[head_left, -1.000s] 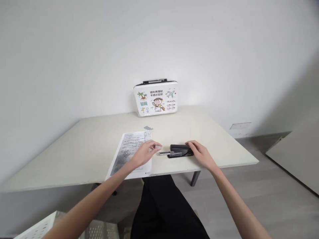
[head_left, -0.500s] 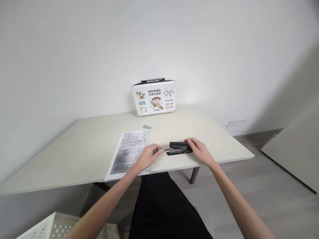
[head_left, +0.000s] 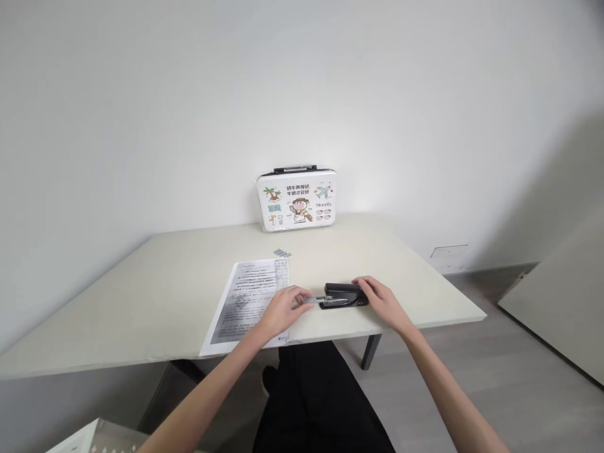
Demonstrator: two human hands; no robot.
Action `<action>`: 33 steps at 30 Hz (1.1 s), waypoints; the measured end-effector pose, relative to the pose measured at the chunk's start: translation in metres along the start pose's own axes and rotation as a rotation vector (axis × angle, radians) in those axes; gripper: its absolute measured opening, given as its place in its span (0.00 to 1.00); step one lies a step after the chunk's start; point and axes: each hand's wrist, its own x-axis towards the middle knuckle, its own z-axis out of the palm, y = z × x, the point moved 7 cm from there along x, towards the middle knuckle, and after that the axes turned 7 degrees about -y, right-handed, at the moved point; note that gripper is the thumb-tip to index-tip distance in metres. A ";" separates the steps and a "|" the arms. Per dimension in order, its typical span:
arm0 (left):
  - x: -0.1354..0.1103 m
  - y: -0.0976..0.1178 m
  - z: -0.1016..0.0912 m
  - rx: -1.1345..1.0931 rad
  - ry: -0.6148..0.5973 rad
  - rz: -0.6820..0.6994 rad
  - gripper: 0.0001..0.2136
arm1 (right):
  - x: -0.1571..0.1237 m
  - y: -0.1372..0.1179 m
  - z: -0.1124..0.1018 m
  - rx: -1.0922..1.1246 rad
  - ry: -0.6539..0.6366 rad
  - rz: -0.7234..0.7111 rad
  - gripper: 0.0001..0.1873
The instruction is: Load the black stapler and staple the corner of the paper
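A pale, matt-topped bench [head_left: 141,289] with dark legs is seen. At its far edge, near the middle, a white printed case [head_left: 321,221] is stood upright on a long side, its black handle uppermost. By the near edge a printed paper [head_left: 245,302] is laid flat, its bottom brought to that edge. Just beyond the paper's far right corner, several grey metal strips [head_left: 282,253] are placed. Towards the right corner, a black stapler [head_left: 346,294] is set lengthwise along the near edge.

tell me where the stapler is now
In the head view, the stapler is right of centre, near the front edge of the table, between the left hand and right hand; the paper lies to its left.
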 end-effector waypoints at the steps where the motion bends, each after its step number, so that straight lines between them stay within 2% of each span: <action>1: -0.002 -0.002 -0.002 -0.002 0.003 -0.015 0.10 | 0.000 0.000 0.000 0.003 -0.004 -0.002 0.26; 6: -0.010 -0.010 -0.012 0.005 0.029 -0.047 0.09 | -0.002 -0.007 0.007 0.014 -0.099 -0.060 0.23; 10: -0.008 -0.009 -0.010 -0.016 -0.029 -0.040 0.07 | -0.003 -0.009 0.012 0.008 -0.173 -0.095 0.23; 14: 0.007 0.000 0.002 -0.068 -0.109 0.016 0.10 | -0.002 -0.008 0.015 0.020 -0.244 -0.119 0.22; 20: 0.037 0.007 0.018 -0.152 -0.159 0.109 0.16 | -0.002 -0.018 0.015 0.046 -0.301 -0.149 0.20; 26: 0.048 0.002 0.019 -0.144 -0.184 0.078 0.22 | -0.002 -0.018 0.015 0.049 -0.295 -0.157 0.20; 30: 0.038 0.010 0.014 -0.003 -0.133 0.068 0.20 | -0.001 -0.015 0.016 0.044 -0.268 -0.149 0.21; 33: 0.009 0.012 -0.001 0.147 -0.026 0.065 0.18 | -0.001 -0.013 0.016 0.033 -0.242 -0.133 0.22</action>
